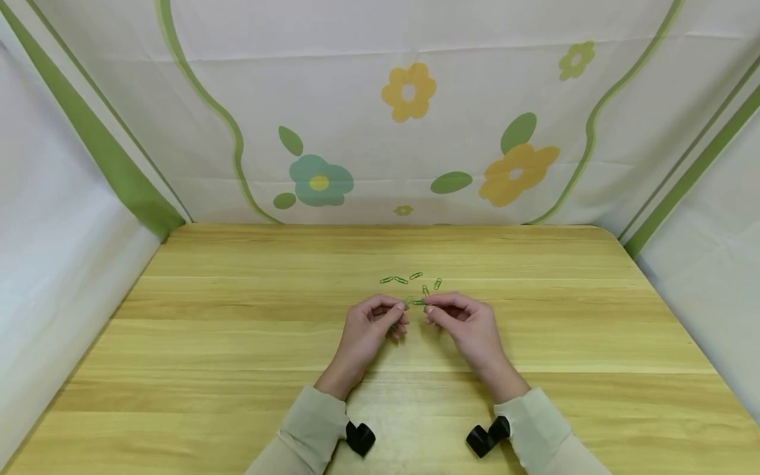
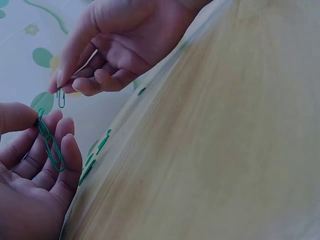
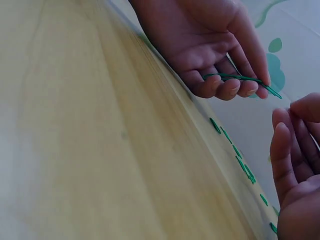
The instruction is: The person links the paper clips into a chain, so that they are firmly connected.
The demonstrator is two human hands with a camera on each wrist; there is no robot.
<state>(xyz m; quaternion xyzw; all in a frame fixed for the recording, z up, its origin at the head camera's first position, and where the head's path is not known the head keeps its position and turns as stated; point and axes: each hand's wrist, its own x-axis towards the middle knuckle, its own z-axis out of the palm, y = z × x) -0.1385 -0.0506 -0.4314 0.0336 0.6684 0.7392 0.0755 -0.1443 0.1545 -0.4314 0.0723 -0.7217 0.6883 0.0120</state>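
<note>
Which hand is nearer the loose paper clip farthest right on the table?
Right. The right hand is just on the near side of that paper clip; the left hand is farther off, to its left and also nearer the person.

White cloth backdrop printed with flowers and leaves [image 1: 362, 119], upper half of the head frame: no readable text or numbers.
Yellow-brown wood-grain tabletop [image 1: 208, 343], lower half: no legible lettering.
Small green looped paper clips [image 1: 401, 280], centre: no readable marking.
Blocky black wrist-worn devices [image 1: 360, 439], bottom centre: no brand legible.
</note>
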